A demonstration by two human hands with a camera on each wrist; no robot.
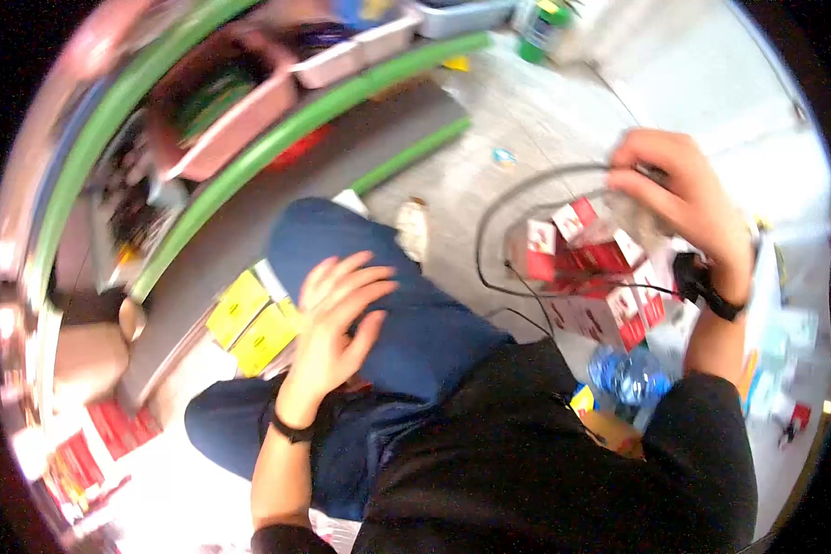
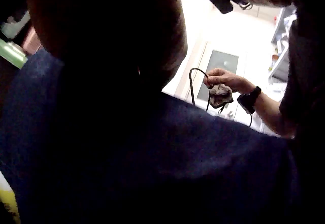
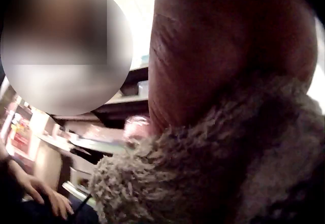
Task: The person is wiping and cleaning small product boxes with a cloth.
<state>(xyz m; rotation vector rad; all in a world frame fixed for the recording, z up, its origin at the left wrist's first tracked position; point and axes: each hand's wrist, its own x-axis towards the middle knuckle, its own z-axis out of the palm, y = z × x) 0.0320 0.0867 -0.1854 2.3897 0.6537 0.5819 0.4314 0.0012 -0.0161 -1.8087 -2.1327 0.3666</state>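
My right hand is raised over the floor on the right and pinches a fluffy grey-brown cloth, which hangs below the fingers. Close up in the right wrist view, the shaggy pile of the cloth fills the lower part, under the dark palm. A black cable loops out from beside the right fingers and back to the wrist device. My left hand lies with spread fingers over the blue trouser leg, holding nothing.
Red-and-white boxes stand on the floor beneath the right hand, with clear blue plastic bottles nearby. A green-edged shelf with bins runs along the left. Yellow-labelled boxes sit beside the left knee. A green bottle stands at the back.
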